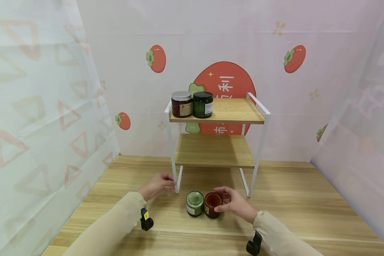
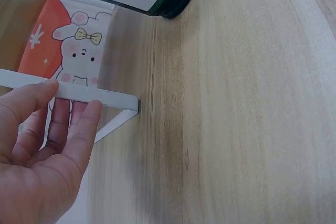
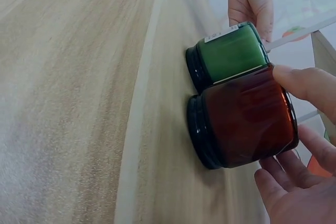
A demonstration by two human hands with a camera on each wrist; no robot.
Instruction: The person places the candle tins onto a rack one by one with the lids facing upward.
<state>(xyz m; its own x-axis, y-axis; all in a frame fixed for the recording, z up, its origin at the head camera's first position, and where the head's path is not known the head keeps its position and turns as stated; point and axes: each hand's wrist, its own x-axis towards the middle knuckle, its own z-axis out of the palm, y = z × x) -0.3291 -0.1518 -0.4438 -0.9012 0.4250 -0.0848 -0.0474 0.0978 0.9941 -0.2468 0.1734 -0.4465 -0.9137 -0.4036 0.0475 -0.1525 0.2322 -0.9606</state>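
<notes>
Sheeting (image 1: 259, 21): pale, creased, on three sides of my view; red fruit prints at the back.
Tabletop (image 1: 320, 206): pale brown, streaked wood grain.
Rack (image 1: 214, 151): white frame, two wooden shelves, standing on the tabletop.
Left hand (image 1: 158, 185): narrow hold, thumb and fingers about the rack's front leg (image 1: 172, 153).
Right hand (image 1: 236, 205): curled round the amber jar (image 1: 212, 202), holding it.
Top shelf: silver-lidded jar (image 1: 181, 106), black-lidded jar (image 1: 202, 105).
Before the rack: amber jar, green jar (image 1: 195, 203) just beside, both bottom up.
</notes>
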